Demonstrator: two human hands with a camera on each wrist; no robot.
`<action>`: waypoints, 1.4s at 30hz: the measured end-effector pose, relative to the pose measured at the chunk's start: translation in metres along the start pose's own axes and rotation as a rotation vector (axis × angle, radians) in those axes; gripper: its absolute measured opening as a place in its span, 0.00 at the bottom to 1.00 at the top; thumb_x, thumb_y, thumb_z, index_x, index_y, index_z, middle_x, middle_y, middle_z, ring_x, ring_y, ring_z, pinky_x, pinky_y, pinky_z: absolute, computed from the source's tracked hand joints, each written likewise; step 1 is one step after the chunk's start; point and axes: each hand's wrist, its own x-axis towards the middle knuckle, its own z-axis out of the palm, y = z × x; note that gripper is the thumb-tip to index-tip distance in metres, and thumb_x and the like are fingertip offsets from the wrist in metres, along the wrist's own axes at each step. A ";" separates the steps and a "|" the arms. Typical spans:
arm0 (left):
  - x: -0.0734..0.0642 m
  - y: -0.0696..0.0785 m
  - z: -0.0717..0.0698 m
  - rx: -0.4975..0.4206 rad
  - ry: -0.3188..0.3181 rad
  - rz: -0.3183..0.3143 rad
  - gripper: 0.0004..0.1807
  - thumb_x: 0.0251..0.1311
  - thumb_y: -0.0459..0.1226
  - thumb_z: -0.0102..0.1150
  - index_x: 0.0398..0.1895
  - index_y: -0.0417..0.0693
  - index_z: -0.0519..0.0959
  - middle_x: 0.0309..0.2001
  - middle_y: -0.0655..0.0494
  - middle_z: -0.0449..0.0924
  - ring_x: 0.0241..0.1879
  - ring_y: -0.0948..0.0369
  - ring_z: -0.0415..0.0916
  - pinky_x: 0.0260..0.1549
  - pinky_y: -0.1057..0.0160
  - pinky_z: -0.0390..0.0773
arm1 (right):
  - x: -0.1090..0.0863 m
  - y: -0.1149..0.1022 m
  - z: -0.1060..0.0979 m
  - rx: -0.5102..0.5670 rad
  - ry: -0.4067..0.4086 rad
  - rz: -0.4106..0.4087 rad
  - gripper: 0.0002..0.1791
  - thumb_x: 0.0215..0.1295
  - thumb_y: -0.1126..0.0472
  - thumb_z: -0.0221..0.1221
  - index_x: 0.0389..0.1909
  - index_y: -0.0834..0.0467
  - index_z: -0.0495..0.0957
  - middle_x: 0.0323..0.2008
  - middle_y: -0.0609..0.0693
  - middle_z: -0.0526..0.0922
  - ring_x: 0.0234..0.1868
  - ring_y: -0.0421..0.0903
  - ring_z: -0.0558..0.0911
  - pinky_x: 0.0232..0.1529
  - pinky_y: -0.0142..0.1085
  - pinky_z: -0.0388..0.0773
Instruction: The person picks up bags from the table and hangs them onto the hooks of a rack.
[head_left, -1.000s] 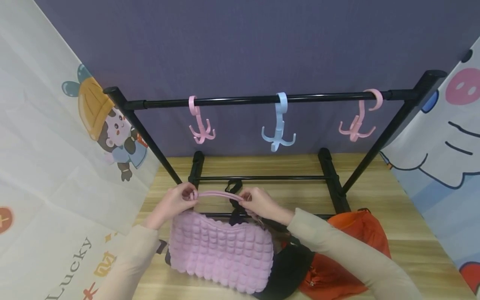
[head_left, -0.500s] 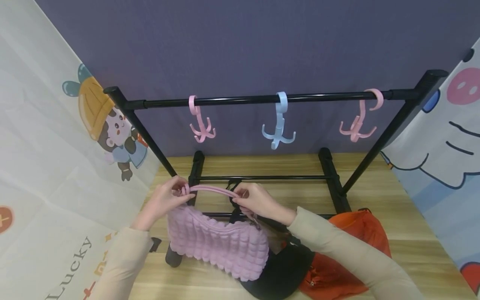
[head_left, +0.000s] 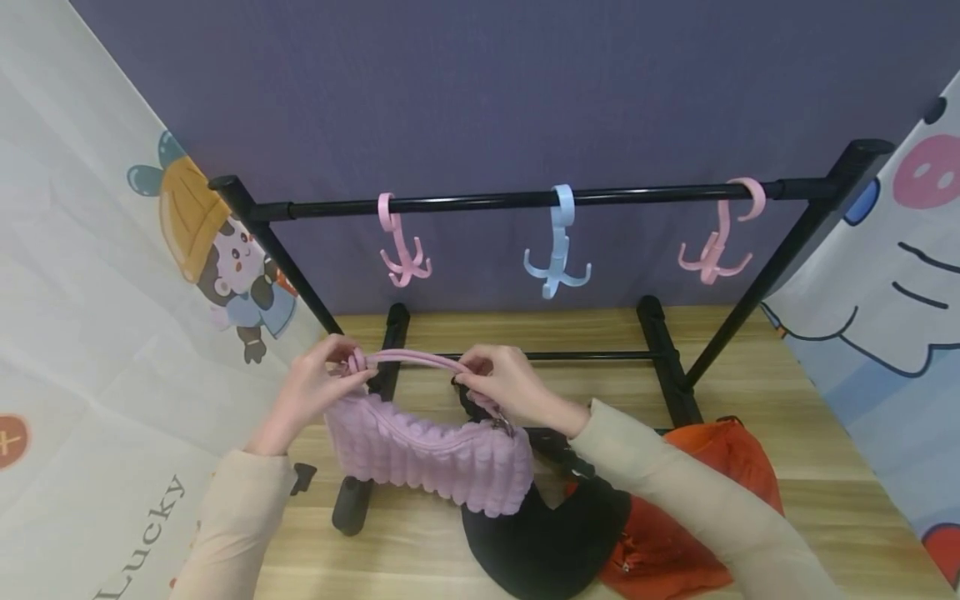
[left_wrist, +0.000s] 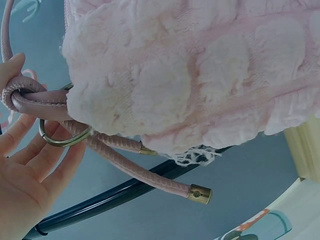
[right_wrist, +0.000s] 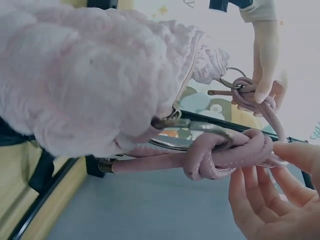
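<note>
A pink puffy handbag hangs tilted from its thin pink strap, over the wooden surface. My left hand pinches the strap at its left knot, beside a metal ring in the left wrist view. Toward the strap's other end, my right hand pinches it between thumb and fingers, close to the right knot in the right wrist view. Below the bag lies a black cap, partly covered by it.
A black rack spans the scene; its top bar bears a left pink hook, a blue hook and a right pink hook. An orange-red bag lies at the right, partly behind my right sleeve.
Both hands have raised the handbag and shifted it slightly left and away from me. Its bottom has swung up, uncovering more of the black cap and the rack's left foot.
</note>
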 end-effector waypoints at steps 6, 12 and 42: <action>0.005 0.004 -0.006 0.045 0.073 0.006 0.18 0.40 0.31 0.68 0.35 0.38 0.72 0.29 0.47 0.77 0.30 0.57 0.74 0.28 0.60 0.77 | 0.009 -0.012 -0.007 -0.093 0.058 -0.054 0.06 0.57 0.65 0.57 0.34 0.64 0.77 0.19 0.60 0.76 0.14 0.51 0.72 0.11 0.31 0.66; 0.012 0.008 -0.011 0.058 0.175 0.072 0.18 0.38 0.31 0.69 0.35 0.38 0.73 0.28 0.48 0.78 0.29 0.59 0.74 0.27 0.67 0.76 | 0.017 -0.024 -0.012 -0.096 0.110 -0.082 0.07 0.57 0.65 0.57 0.35 0.65 0.77 0.19 0.56 0.75 0.11 0.50 0.71 0.08 0.34 0.67; 0.048 0.024 -0.026 0.103 0.408 0.071 0.19 0.42 0.35 0.68 0.33 0.33 0.71 0.26 0.46 0.77 0.25 0.57 0.73 0.27 0.80 0.66 | 0.059 -0.062 -0.030 -0.335 0.414 -0.256 0.09 0.57 0.61 0.58 0.34 0.62 0.80 0.23 0.50 0.78 0.17 0.38 0.73 0.19 0.28 0.68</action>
